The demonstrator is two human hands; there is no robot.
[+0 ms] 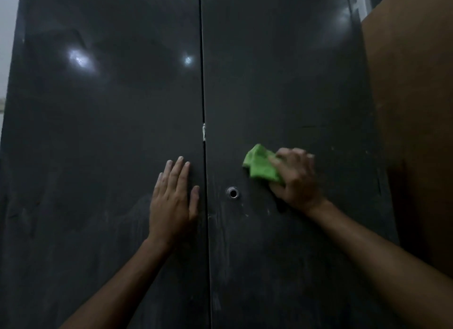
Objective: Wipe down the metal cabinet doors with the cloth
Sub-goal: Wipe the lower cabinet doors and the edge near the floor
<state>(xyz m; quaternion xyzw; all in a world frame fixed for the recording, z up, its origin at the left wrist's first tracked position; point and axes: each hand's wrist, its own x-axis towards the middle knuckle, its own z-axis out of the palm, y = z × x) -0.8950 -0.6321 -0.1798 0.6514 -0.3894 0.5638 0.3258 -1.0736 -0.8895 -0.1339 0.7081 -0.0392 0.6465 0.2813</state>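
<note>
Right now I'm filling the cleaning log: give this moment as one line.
left hand flat on left dark metal cabinet door | right hand grips crumpled green cloth on right door | above round keyhole

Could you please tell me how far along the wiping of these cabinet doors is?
Done: the upper halves of both doors look glossy. In hand: the right hand holds the green cloth against the right door above the round lock hole, while the left hand lies flat on the left door. Left: dusty smears across both lower halves.
</note>
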